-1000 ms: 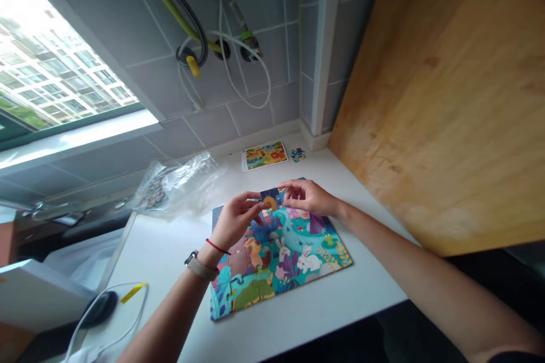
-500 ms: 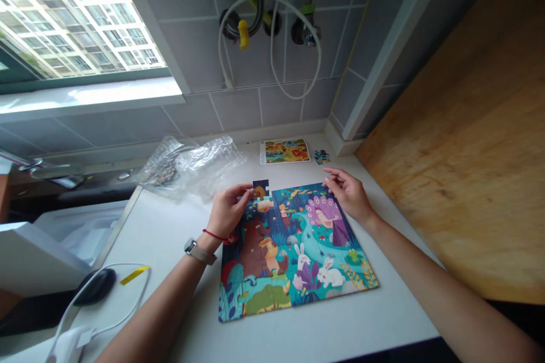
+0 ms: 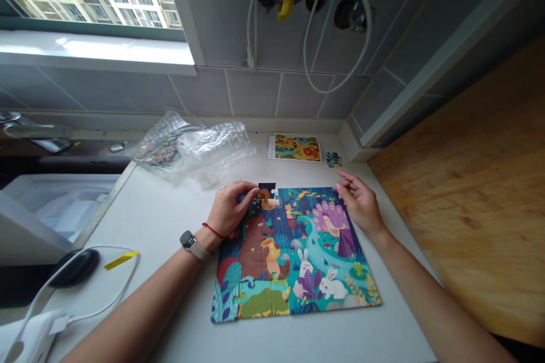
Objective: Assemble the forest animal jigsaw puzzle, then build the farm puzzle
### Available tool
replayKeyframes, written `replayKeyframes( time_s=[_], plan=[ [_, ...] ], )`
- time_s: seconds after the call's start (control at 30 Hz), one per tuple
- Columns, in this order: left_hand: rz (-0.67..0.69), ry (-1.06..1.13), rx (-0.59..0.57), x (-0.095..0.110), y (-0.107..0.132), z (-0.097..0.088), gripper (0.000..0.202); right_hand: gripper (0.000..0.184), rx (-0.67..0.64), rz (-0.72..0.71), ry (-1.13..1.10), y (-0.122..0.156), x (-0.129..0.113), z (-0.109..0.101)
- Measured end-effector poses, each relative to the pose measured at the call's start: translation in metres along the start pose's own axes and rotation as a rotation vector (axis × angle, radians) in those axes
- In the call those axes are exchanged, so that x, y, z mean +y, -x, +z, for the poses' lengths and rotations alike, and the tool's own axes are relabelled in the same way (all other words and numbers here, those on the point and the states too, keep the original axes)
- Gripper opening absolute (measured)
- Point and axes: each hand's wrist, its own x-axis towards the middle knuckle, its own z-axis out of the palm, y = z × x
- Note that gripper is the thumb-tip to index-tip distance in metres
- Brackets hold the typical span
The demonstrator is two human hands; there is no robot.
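A colourful animal jigsaw puzzle (image 3: pixel 293 255) lies flat on the white counter (image 3: pixel 170 227). My left hand (image 3: pixel 230 210) rests at the puzzle's top left corner, its fingers curled and pinching a dark blue puzzle piece (image 3: pixel 266 190) at the top edge. A watch and a red string sit on that wrist. My right hand (image 3: pixel 361 201) lies at the puzzle's top right corner, fingers loosely apart and holding nothing, its fingertips touching the edge.
A crumpled clear plastic bag (image 3: pixel 196 147) lies behind the puzzle. A small picture card (image 3: pixel 296 147) and a loose piece (image 3: pixel 333 159) sit by the tiled wall. A wooden panel (image 3: pixel 468 181) stands on the right. A black mouse (image 3: pixel 74 266) and white cable (image 3: pixel 85 300) lie at left.
My right hand moved off the piece and out to the puzzle's top right corner. My left hand kept the piece at the top edge. The view tilted and levelled out.
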Motion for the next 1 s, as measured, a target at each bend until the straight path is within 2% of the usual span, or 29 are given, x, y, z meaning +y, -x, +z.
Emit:
replayKeyframes(
  time_s=[0.27, 0.5, 0.6, 0.77, 0.9, 1.0],
  plan=[
    [0.110, -0.114, -0.047, -0.003, -0.003, 0.001, 0.022, 0.039, -0.039, -0.004, 0.106, 0.001, -0.004, -0.003],
    [0.143, -0.166, -0.068, -0.006, -0.002, 0.003, 0.022, 0.027, -0.104, -0.223, 0.383, 0.007, -0.020, 0.004],
    [0.139, -0.164, -0.072, -0.007, -0.002, 0.003, 0.020, 0.023, -0.171, -0.359, 0.475, 0.008, -0.033, 0.018],
    [0.152, -0.171, -0.079, -0.009, -0.001, 0.004, 0.021, 0.022, -0.422, -0.460, 0.521, 0.013, -0.055, 0.059],
    [0.147, -0.185, -0.081, -0.010, 0.000, 0.005, 0.022, 0.017, -0.440, -0.480, 0.489, 0.017, -0.059, 0.085],
    [0.139, -0.184, -0.087, -0.009, 0.000, 0.005, 0.022, 0.016, -0.424, -0.492, 0.451, 0.020, -0.054, 0.091]
  ],
)
